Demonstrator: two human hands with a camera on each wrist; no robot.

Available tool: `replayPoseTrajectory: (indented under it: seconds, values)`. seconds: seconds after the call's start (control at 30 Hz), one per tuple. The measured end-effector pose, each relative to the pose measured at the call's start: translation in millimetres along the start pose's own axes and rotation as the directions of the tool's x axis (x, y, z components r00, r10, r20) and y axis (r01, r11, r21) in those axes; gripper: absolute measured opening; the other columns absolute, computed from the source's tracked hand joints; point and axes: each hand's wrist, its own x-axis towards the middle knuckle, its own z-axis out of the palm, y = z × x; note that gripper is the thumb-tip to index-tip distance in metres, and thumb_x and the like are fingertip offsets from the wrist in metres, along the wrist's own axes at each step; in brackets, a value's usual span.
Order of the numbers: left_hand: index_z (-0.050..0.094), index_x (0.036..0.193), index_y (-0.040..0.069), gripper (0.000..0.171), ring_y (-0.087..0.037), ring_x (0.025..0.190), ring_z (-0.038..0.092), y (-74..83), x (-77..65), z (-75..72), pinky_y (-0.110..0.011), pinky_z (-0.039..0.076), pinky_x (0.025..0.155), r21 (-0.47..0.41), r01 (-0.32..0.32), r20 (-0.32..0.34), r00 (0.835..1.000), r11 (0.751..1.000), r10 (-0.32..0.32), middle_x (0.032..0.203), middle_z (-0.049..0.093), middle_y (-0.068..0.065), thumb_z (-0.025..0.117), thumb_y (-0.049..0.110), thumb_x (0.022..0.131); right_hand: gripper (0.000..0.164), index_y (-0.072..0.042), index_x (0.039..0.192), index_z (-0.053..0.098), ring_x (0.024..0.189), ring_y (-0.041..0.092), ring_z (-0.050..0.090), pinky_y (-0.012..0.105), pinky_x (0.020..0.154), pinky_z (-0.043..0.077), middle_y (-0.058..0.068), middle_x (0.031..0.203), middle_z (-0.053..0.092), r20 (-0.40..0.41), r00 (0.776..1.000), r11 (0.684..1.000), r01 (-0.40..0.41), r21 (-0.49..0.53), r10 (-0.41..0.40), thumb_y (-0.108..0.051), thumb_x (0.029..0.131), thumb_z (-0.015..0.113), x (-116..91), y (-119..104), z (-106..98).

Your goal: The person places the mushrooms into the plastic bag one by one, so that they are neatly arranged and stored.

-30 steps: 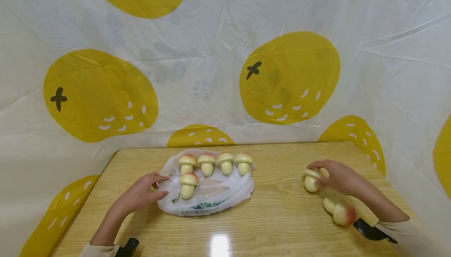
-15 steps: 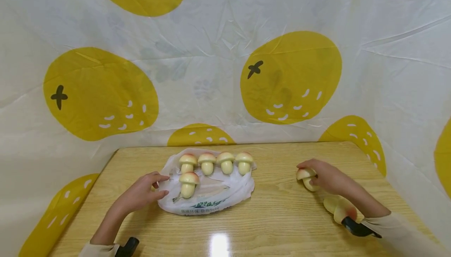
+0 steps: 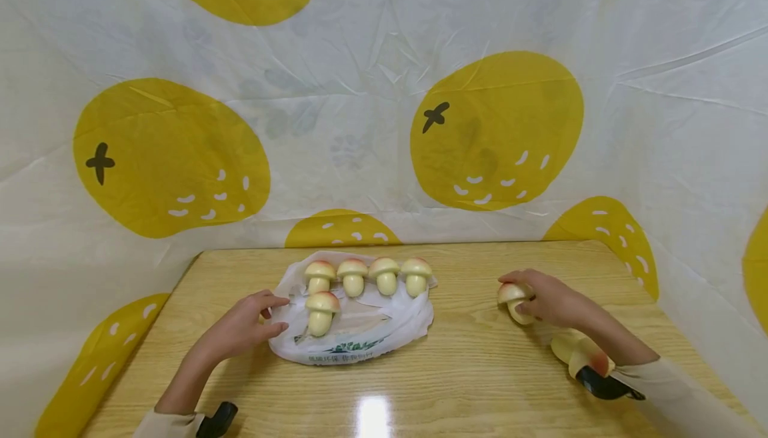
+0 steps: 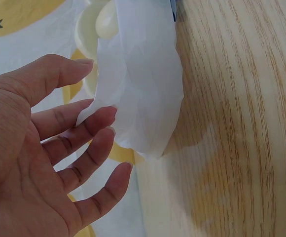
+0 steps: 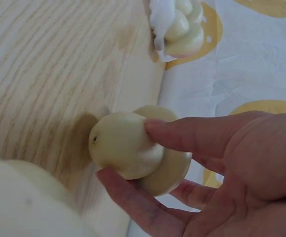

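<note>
My right hand (image 3: 547,299) holds a toy mushroom (image 3: 515,303) at the right side of the table. In the right wrist view, the thumb and fingers are around its pale stem (image 5: 125,144), with the cap behind toward the palm. At the left, my left hand (image 3: 241,329) is beside a white plastic bag (image 3: 384,338), thumb and fingers spread apart. Its fingertips overlap the bag's loose edge (image 4: 133,89) in the left wrist view. On the bag lie several toy mushrooms in a back row, and one more mushroom (image 3: 321,315) in front at the left.
Under my right wrist lie other mushroom shapes (image 3: 567,348), partly hidden by the forearm and a black wrist strap (image 3: 603,385). The wooden table (image 3: 456,385) ends at a hanging cloth (image 3: 336,158) printed with yellow fruit.
My right hand has moved left with the mushroom, which has turned from upright to a slight tilt. The right forearm now covers more of the mushrooms beneath it. My left hand stays put.
</note>
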Motion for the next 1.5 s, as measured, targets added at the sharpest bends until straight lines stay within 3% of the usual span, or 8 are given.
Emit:
replayPoseTrajectory:
  seconds: [0.13, 0.4, 0.53, 0.87, 1.5]
  values:
    - [0.067, 0.129, -0.004, 0.047, -0.022, 0.091, 0.057, 1.0, 0.2, -0.6, -0.026, 0.047, 0.067, -0.001, 0.002, 0.0, 1.0, 1.0, -0.002, 0.107, 0.064, -0.005, 0.077, 0.021, 0.091, 0.058, 0.007, 0.144, 0.048, 0.063, 0.017, 0.054, 0.032, 0.057, 0.051, 0.036, 0.144, 0.043, 0.019, 0.999, 0.987, -0.036, 0.159, 0.033, 0.001, 0.092, 0.07, 5, -2, -1]
    - [0.067, 0.129, -0.005, 0.047, -0.021, 0.09, 0.057, 2.4, -0.8, -1.2, -0.026, 0.047, 0.067, 0.001, 0.003, 0.0, 1.0, 1.0, -0.003, 0.106, 0.064, -0.005, 0.077, 0.021, 0.091, 0.057, 0.001, 0.147, 0.047, 0.085, 0.024, 0.066, 0.04, 0.075, 0.057, 0.031, 0.152, 0.035, 0.049, 0.997, 0.935, -0.072, 0.348, 0.058, -0.006, 0.095, 0.07, 13, -16, -9]
    - [0.066, 0.129, -0.005, 0.047, -0.021, 0.09, 0.057, 2.0, -1.1, -1.6, -0.026, 0.047, 0.068, 0.005, -0.008, -0.001, 1.0, 1.0, 0.008, 0.106, 0.064, -0.005, 0.077, 0.022, 0.091, 0.056, -0.002, 0.146, 0.049, 0.097, 0.028, 0.068, 0.044, 0.079, 0.058, 0.029, 0.147, 0.043, 0.049, 0.997, 0.926, -0.068, 0.371, 0.054, -0.009, 0.095, 0.071, 17, -22, -10]
    - [0.067, 0.129, -0.004, 0.047, -0.02, 0.09, 0.057, 1.5, -0.9, -1.3, -0.026, 0.048, 0.068, 0.015, -0.005, -0.003, 1.0, 1.0, 0.005, 0.106, 0.064, -0.004, 0.077, 0.023, 0.091, 0.059, -0.003, 0.147, 0.048, 0.103, 0.031, 0.07, 0.05, 0.081, 0.058, 0.026, 0.141, 0.05, 0.034, 0.999, 0.908, -0.031, 0.419, 0.018, -0.012, 0.094, 0.073, 26, -34, -11]
    - [0.067, 0.129, -0.004, 0.046, -0.02, 0.09, 0.057, 0.2, 0.0, -1.8, -0.026, 0.048, 0.069, 0.021, -0.014, 0.001, 1.0, 1.0, 0.014, 0.106, 0.065, -0.005, 0.076, 0.023, 0.092, 0.058, -0.002, 0.144, 0.052, 0.094, 0.026, 0.071, 0.038, 0.084, 0.057, 0.019, 0.14, 0.055, 0.016, 1.0, 0.903, 0.017, 0.429, -0.027, -0.013, 0.092, 0.076, 45, -57, 0]
